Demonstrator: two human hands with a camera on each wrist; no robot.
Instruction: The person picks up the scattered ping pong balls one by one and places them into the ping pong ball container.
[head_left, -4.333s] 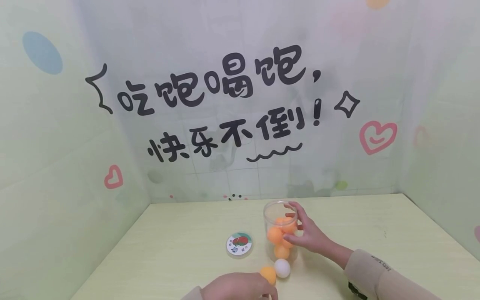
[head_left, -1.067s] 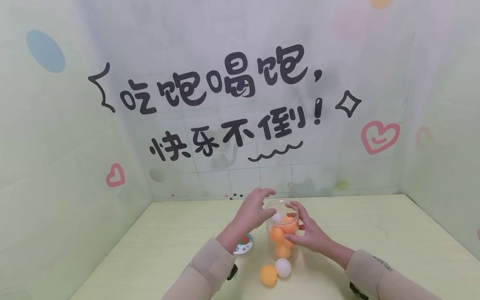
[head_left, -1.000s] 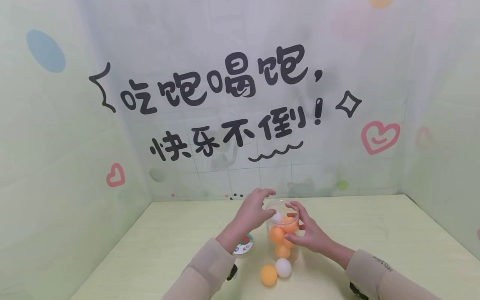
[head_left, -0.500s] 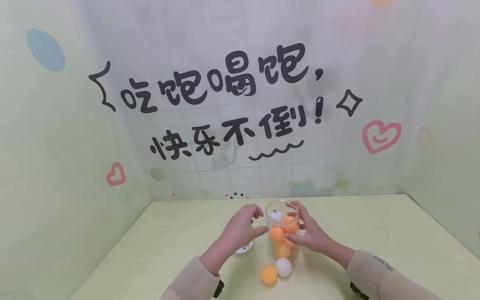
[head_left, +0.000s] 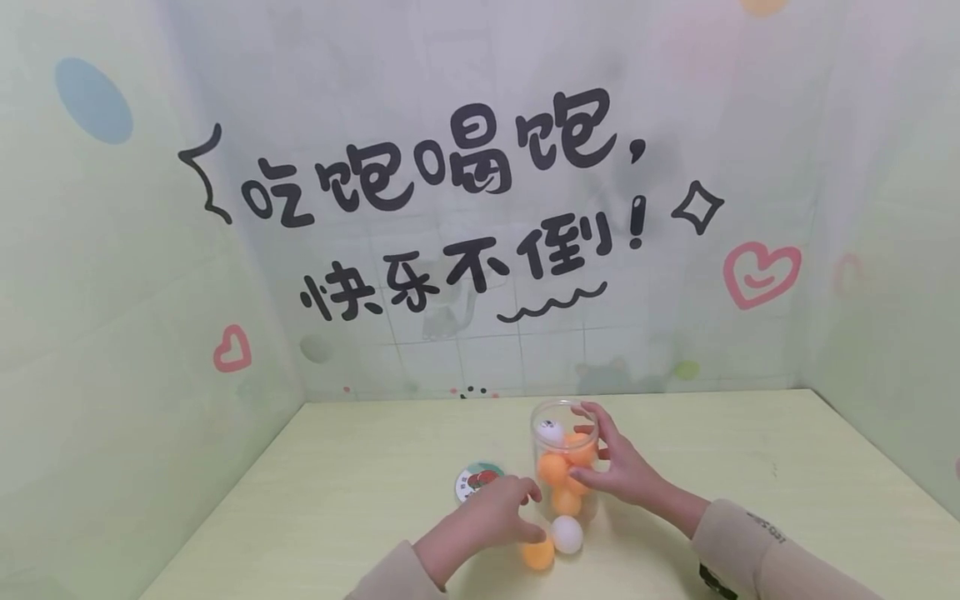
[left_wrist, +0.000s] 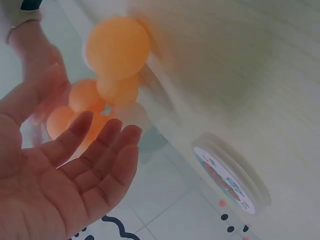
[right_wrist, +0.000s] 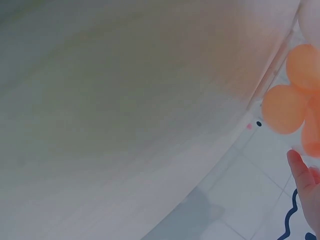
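My right hand grips a clear round plastic jar from its right side, thumb in front and fingers behind. Inside it are several orange ping-pong balls, with a printed white ping-pong ball near the top. My left hand hovers low over a loose orange ping-pong ball, thumb and fingers parted and slightly bent. In the left wrist view, that hand holds nothing, and the loose orange ball sits beyond the fingertips. A plain white ping-pong ball lies beside the orange one, in front of the jar.
A round lid with a fruit picture lies flat left of the jar, partly covered by the left hand in the head view. The pale wooden table ends at a printed backdrop behind and panels on both sides.
The left hand let go of the white ball inside the jar's mouth, then drew back left and down to the loose orange ball. The right hand stays on the jar.
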